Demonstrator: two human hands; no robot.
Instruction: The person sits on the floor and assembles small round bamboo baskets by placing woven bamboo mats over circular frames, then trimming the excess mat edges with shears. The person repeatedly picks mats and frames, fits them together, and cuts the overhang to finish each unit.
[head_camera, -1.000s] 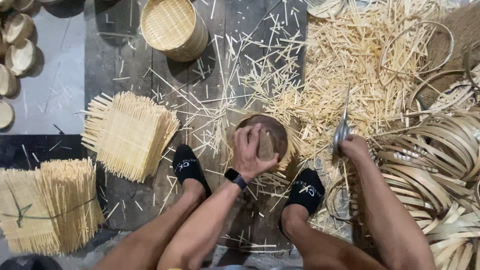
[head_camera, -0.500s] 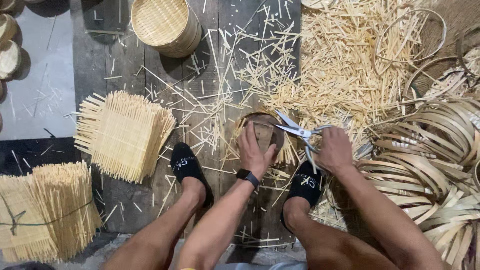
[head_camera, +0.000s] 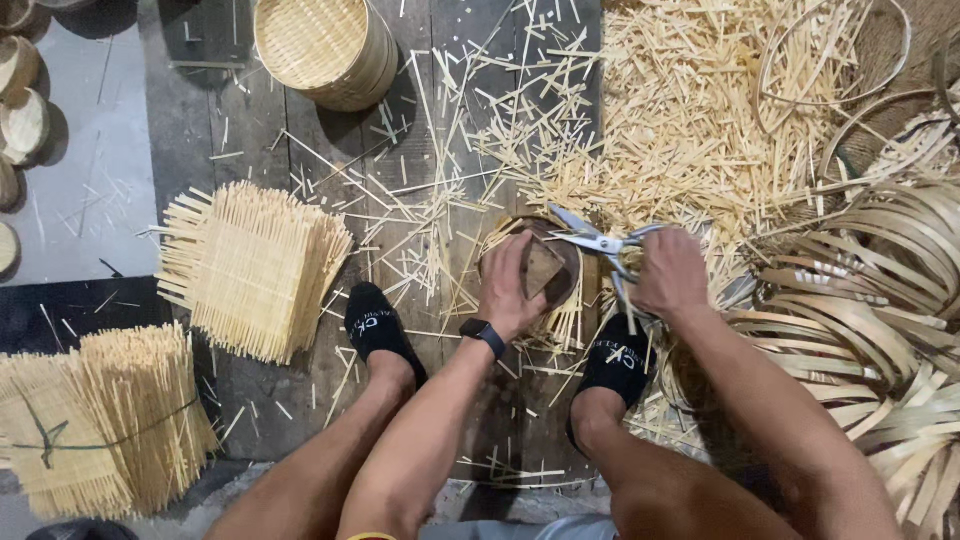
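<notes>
My left hand (head_camera: 512, 285) presses flat on a small round woven bamboo piece (head_camera: 552, 268) that lies on the plank floor between my feet, with slat ends sticking out around it. My right hand (head_camera: 668, 272) grips a pair of metal scissors (head_camera: 590, 238) by the handles. The blades are open and point left, over the top edge of the woven piece. A dark watch sits on my left wrist. My feet in black socks rest on either side.
A stack of square woven bamboo mats (head_camera: 250, 268) lies to the left, and a tied bundle (head_camera: 95, 430) at lower left. A round basket (head_camera: 322, 45) stands at the top. Cut slivers (head_camera: 680, 110) cover the floor, and bent bamboo hoops (head_camera: 870, 320) pile up at right.
My right hand swung the scissors from upright beside the hoops over to the woven piece, blades now open at its edge. My left hand stayed on the piece.
</notes>
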